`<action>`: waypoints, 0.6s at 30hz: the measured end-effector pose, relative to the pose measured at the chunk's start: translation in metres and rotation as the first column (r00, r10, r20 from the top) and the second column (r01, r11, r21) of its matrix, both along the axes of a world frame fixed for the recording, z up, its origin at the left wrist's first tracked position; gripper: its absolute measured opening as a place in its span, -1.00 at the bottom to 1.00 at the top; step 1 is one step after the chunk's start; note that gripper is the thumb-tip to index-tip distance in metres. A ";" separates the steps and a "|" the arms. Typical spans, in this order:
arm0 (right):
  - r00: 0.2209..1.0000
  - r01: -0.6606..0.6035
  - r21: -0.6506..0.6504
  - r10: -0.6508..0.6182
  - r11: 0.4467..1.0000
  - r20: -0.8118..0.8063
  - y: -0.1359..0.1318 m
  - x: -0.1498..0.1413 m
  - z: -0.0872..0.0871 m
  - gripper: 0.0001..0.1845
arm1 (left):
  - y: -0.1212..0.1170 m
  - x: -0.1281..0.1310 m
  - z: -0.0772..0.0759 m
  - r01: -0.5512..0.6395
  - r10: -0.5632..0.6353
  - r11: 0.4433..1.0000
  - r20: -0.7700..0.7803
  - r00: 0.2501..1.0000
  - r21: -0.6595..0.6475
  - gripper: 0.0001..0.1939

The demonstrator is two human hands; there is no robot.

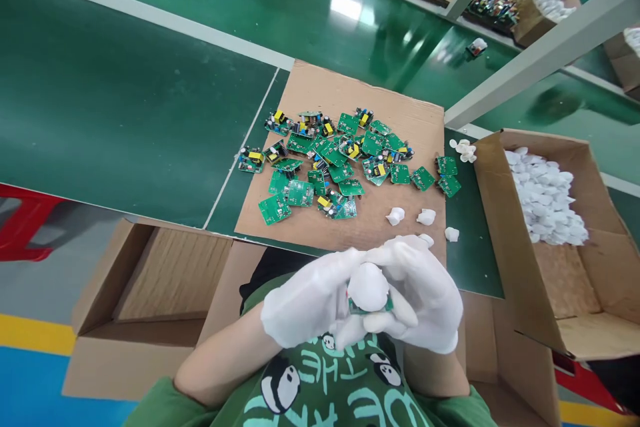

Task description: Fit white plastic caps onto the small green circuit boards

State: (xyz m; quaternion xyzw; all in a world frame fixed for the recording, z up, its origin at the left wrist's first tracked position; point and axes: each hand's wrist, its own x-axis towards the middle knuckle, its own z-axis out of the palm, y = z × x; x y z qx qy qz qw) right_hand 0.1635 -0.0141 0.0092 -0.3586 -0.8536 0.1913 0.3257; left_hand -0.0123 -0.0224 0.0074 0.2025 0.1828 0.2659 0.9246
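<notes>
My left hand [320, 297] and my right hand [417, 293], both in white gloves, meet close to my chest. Between their fingers they grip a green circuit board [357, 309] with a rounded white plastic cap [369, 287] over it. The fingers hide most of the board. Just beyond my hands lie a few loose white caps [426, 217] on a cardboard sheet [320, 230]. Farther up the sheet, many green circuit boards [300, 193] are heaped, some face down, some showing yellow and blue parts.
At the right, an open carton [515, 280] holds a pile of white caps [545, 197]. A white metal post [525, 40] slants across the upper right. Below the table edge at left stands another open carton [135, 360]. A red stool [25, 223] is at far left.
</notes>
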 end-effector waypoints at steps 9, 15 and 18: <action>0.993 -0.021 0.096 0.031 0.995 -0.110 0.008 -0.007 0.008 -0.40 | 0.006 -0.001 -0.001 -0.087 0.116 0.967 -0.110 0.987 0.238 -0.53; 0.986 -0.145 0.062 0.139 0.988 0.090 0.018 -0.005 0.012 -0.62 | 0.018 -0.001 0.006 -0.116 0.220 0.911 -0.231 0.948 0.396 -0.90; 0.963 -0.180 0.108 0.152 0.978 0.223 0.025 -0.010 0.026 -0.72 | 0.024 -0.005 0.007 -0.186 0.337 0.850 -0.235 0.912 0.493 -0.73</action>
